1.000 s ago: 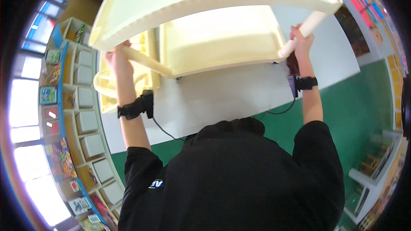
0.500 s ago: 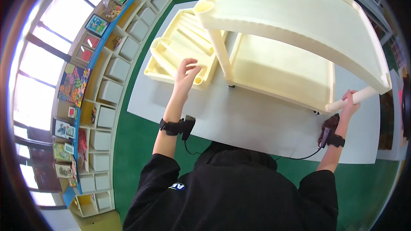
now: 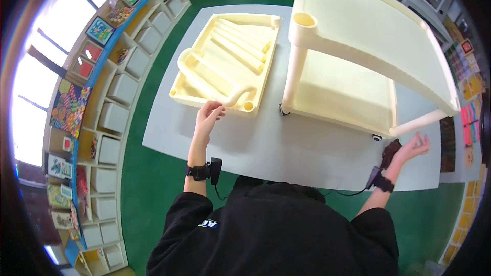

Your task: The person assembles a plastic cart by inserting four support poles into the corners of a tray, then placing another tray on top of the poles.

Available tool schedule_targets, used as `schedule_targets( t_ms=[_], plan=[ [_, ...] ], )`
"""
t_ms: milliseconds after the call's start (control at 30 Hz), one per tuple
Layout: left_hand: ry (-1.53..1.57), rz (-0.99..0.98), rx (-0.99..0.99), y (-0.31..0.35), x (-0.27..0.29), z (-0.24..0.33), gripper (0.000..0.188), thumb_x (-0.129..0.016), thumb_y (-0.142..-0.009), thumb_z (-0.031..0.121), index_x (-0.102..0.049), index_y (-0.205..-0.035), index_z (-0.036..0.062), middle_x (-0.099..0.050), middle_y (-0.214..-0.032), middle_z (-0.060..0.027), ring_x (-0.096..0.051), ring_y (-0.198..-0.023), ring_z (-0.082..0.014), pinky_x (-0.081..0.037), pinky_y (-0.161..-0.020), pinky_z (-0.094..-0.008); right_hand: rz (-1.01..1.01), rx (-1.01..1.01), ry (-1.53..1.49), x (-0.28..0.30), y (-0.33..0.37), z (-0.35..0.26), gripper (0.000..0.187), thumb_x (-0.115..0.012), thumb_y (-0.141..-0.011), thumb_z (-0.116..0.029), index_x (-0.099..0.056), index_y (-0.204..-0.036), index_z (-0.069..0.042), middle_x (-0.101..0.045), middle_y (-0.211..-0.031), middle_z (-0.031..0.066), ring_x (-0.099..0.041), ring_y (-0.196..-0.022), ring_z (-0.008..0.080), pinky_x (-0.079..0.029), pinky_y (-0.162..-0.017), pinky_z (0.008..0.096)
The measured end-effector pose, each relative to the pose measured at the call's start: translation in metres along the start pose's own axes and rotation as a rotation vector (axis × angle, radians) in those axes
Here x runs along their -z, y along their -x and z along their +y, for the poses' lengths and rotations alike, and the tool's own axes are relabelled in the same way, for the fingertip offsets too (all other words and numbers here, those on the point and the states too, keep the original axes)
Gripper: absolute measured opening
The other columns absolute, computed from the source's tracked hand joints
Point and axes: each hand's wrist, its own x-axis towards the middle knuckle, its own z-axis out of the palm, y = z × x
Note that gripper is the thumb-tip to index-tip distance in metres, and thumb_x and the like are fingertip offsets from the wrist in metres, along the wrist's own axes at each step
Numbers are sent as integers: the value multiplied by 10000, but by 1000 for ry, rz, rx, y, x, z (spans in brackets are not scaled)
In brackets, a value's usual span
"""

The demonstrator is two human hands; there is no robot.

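Observation:
A cream two-shelf cart (image 3: 358, 53) stands on the table at the right, with small black casters (image 3: 377, 137) under its lower shelf. My right hand (image 3: 413, 148) is open and holds nothing, just below the cart's near right post (image 3: 419, 122). To the left lies a loose cream tray (image 3: 266, 79). Several straight tubes (image 3: 238, 46) and a bent U-shaped handle (image 3: 202, 83) rest in it. My left hand (image 3: 208, 114), fingers loosely bent and apart, is at the tray's near rim beside the handle; whether it touches the rim I cannot tell.
Both pieces sit on a light grey table (image 3: 307, 158) above a green floor (image 3: 148, 189). A dark brown crumpled object (image 3: 391, 152) lies by my right wrist. Shelving with white bins (image 3: 110, 151) runs along the left, and cables trail from my wrist straps.
My right hand has let go of the cart's post and drawn away. My left hand has moved down toward the tray's near rim. The cart's upper shelf now appears farther right.

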Motion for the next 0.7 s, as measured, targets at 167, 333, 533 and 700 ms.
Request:
schedule_targets(
  t_ms=[167,333,533,700],
  plan=[
    [137,6,-7,-18,24,-21,114,-525,-776,79,-536,-861,3,-556,-734,-47,-534,-660,-112,-416,-604,-224,-314,176,-70,-13,95,-90,94,-530,-735,-34,-515,-823,-3,-513,-767,55,-472,-691,156,-394,-642,258],
    [223,-9,-84,-35,44,-59,94,-514,-777,36,-525,-856,-14,-520,-678,-28,-498,-620,-85,-415,-572,-207,-814,712,-221,-62,187,-203,96,-574,-655,-34,-549,-746,-49,-538,-665,58,-527,-603,212,-421,-541,308],
    [183,-11,-121,-39,65,-73,83,-511,-776,35,-527,-844,-10,-520,-679,-31,-487,-595,-84,-417,-553,-215,-1398,297,-225,-164,255,-262,226,-544,-724,-195,-525,-901,-54,-555,-875,110,-545,-746,249,-441,-650,342],
    [224,-74,-123,-40,72,-81,63,-509,-781,33,-511,-826,-11,-506,-657,-24,-479,-585,-75,-404,-546,-199,-1510,486,43,-252,270,-241,327,-561,-716,-215,-485,-976,-32,-525,-886,133,-520,-804,257,-421,-710,342]
  ],
)
